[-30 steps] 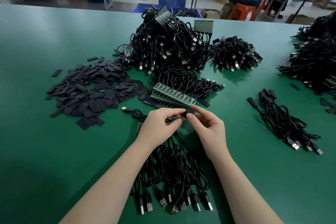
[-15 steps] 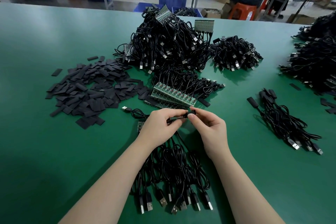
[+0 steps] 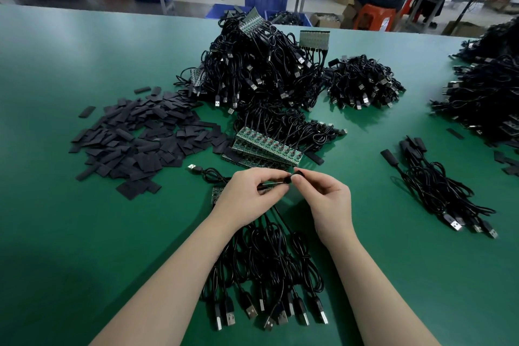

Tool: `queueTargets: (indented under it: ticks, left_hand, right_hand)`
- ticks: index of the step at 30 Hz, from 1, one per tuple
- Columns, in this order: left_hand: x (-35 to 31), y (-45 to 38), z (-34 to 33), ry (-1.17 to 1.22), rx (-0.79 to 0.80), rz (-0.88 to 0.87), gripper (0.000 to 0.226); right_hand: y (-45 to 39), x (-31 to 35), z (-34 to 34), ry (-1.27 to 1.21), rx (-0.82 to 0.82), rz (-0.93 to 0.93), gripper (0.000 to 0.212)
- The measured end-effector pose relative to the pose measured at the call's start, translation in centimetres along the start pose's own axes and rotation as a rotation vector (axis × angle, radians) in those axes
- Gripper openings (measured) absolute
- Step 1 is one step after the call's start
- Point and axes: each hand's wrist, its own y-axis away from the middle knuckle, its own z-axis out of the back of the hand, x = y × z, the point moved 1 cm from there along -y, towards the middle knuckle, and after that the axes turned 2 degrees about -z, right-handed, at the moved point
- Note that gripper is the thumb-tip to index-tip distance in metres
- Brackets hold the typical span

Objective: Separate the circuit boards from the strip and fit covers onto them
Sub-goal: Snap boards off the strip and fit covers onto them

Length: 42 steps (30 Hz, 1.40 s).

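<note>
The one camera is sitting on my head, looking forward and down across the green table (image 3: 84, 233). It is catching my hands close below it, the table's far edge higher up, and the workshop floor beyond it.

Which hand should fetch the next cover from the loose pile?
Probably the left hand: the cover pile lies on its side, while the right hand pinches the black cover.
</note>
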Motion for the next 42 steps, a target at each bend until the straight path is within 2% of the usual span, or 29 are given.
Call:
queueTargets:
  ticks: [9,14,20,24,32,38,42]
  left_hand:
    - [0.06,-0.11,0.09,-0.052,-0.027,-0.048,0.034]
    - [-0.25,-0.02,0.21,-0.050,-0.001,-0.022,0.030]
    - [-0.09,-0.21,0.24,-0.072,0.037,-0.006,0.031]
    - [0.16,-0.31,0.24,-0.047,-0.010,-0.011,0.026]
    - [-0.26,-0.25,0.17,0.031,-0.113,-0.074,0.043]
    - [0.11,-0.28,0.36,0.140,-0.108,-0.012,0.028]
    - [-0.03,-0.41,0.41,0.180,-0.121,0.030,0.017]
  right_hand:
    - [0.24,0.24,-0.13,0.106,-0.008,0.041,0.027]
    - [0.37,0.25,-0.28,0.171,0.004,0.056,0.020]
    - [0.44,0.21,-0.32,0.226,0.017,0.070,0.021]
    - [0.56,0.39,-0.48,0.211,0.027,0.085,0.023]
    - [0.55,0.24,-0.46,0.070,0.101,0.029,0.023]
    - [0.41,0.04,-0.44,0.134,0.155,0.001,0.021]
    - [0.35,0.00,-0.46,0.166,0.194,0.007,0.030]
